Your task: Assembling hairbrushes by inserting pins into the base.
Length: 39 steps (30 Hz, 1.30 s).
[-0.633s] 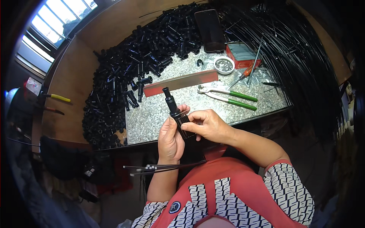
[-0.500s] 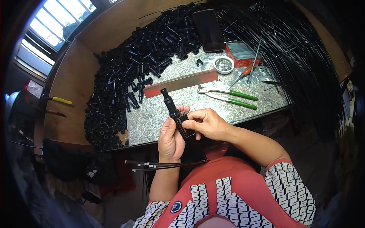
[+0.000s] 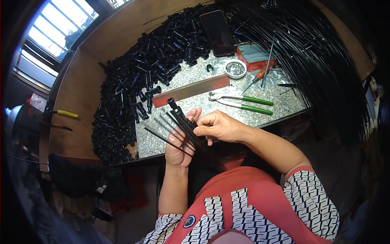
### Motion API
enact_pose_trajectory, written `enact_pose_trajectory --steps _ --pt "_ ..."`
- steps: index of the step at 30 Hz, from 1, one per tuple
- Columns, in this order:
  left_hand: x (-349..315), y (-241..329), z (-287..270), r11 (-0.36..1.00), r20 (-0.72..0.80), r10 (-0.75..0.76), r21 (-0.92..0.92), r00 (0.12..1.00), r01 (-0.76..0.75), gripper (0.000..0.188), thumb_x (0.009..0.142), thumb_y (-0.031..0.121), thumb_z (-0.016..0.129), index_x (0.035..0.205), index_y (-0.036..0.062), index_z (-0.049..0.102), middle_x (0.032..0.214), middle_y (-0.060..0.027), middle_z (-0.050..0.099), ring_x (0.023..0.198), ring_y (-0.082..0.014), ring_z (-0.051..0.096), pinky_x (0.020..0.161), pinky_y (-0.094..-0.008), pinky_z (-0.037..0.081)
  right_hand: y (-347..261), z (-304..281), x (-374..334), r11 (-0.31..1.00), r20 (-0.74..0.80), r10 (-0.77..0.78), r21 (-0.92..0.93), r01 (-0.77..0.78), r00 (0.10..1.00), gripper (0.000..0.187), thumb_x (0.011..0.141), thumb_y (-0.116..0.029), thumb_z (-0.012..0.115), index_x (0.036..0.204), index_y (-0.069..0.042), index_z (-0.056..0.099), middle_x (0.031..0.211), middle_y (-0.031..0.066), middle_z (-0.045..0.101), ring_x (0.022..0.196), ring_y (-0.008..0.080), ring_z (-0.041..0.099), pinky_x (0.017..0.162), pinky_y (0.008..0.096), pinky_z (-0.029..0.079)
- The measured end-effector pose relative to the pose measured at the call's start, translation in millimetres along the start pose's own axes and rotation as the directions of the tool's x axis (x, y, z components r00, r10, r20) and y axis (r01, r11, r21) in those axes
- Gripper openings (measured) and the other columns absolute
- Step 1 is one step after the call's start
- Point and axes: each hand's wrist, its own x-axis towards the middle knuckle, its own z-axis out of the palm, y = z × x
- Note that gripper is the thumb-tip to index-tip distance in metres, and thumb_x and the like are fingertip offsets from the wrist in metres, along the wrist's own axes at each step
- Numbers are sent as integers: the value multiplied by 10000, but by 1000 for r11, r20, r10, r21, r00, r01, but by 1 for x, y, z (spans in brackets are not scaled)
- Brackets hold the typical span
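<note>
My left hand [image 3: 177, 146] is cupped round a slim black tubular plastic fitting [image 3: 174, 105], which slants up and away with its narrow end at the top. Its fingers show partly behind the fitting. Thin black rods [image 3: 165, 140] fan out across that palm, some smeared by motion. From the other side, my right hand [image 3: 217, 127] pinches at the fitting's lower part, thumb and forefinger together on the rods there. The exact spot between those fingertips is hidden. The lower ends of the rods run down toward my lap and get lost in the dark.
A heap of black plastic fittings [image 3: 134, 77] covers the left and back. Behind the hands lie a flat metal bar [image 3: 191, 91], green-handled pincers [image 3: 243, 101], a white dish [image 3: 235, 69], an orange-handled screwdriver [image 3: 260, 75], a red box [image 3: 254, 57] and a phone [image 3: 218, 32]. Long black rods [image 3: 308, 53] fill the right.
Several rods that lay across my left forearm have swung up and now fan over the left palm. The fitting has dipped slightly leftward. My right hand keeps its pinch.
</note>
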Motion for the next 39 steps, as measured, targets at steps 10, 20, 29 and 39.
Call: enact_pose_trajectory --steps 10,20,29,39 --pt "-4 -2 -8 997 -27 79 -7 997 -79 484 949 226 554 1335 -39 432 1414 -140 424 1405 -321 270 1120 -467 337 -5 4 1 1000 12 16 -11 -16 1000 294 925 -279 636 763 -35 616 693 -16 548 560 65 559 514 199 423" --pt "-8 -1 1 990 71 116 77 991 -121 570 943 308 565 1349 -61 413 1450 -174 360 1412 -329 253 1131 -454 320 5 4 8 999 94 -34 13 33 995 299 929 -294 626 766 -45 592 710 -14 540 560 71 550 502 205 406" --pt "-11 4 -9 985 -31 156 74 987 -153 550 934 258 571 1363 -42 403 1447 -175 363 1397 -330 289 1127 -450 330 1 14 11 996 65 -52 -69 56 997 293 932 -290 617 755 -61 569 692 -12 543 545 68 539 509 214 407" --pt "-17 18 -3 996 26 -4 93 1000 1 839 866 377 654 1451 -37 216 1511 -254 222 1373 -353 320 1132 -460 297 -3 25 14 990 80 -103 -92 110 991 309 923 -285 623 722 -65 542 618 -13 511 517 77 520 490 235 402"
